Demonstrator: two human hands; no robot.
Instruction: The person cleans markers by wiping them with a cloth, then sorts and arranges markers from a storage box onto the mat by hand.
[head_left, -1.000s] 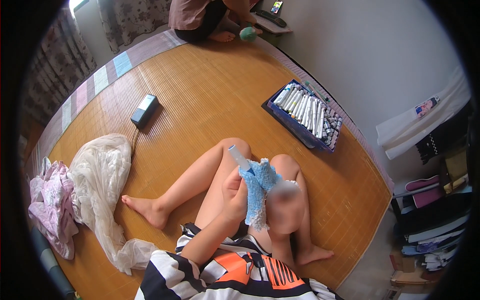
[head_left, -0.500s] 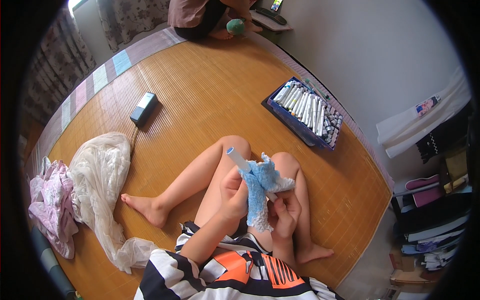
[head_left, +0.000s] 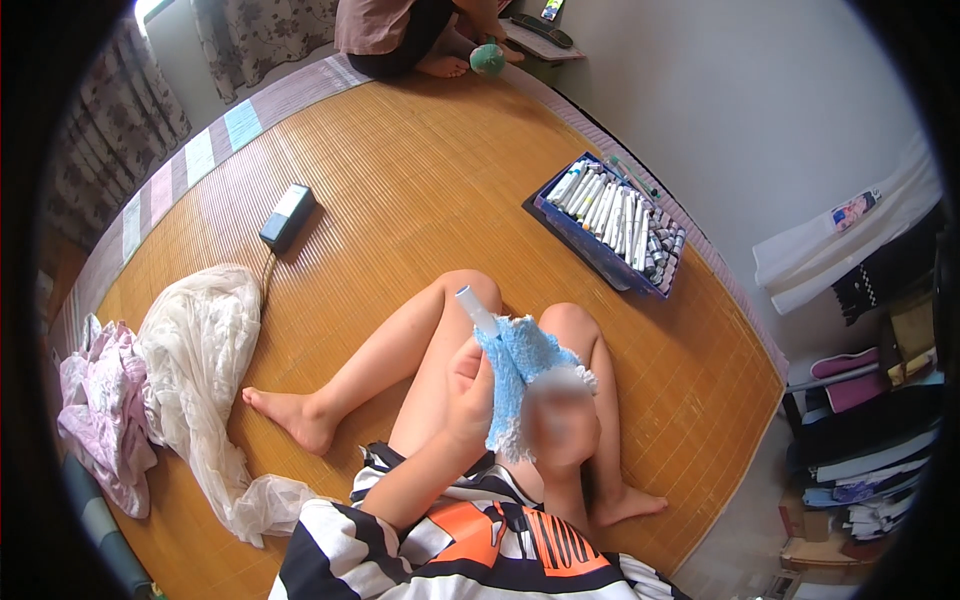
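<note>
My left hand is closed around a fluffy light-blue cloth with white edges and a white marker pen. The pen's blue-tipped end sticks out at the upper left of the cloth, and the rest of it is hidden in the folds. My right hand is closed at the cloth's lower right side; its fingers are partly blurred, so their exact grip is hard to see. The cloth hangs over my lap, between my bent knees.
A dark blue box full of white markers stands on the mat at right. A dark rectangular device with a cord lies at left, near a sheer white cloth and pink clothing. Another person sits at the far edge beside a green ball-like object.
My right hand has turned and moved up slightly against the cloth, whose right side now folds over the pen. The green ball-like object by the other person has shifted right and slightly down.
</note>
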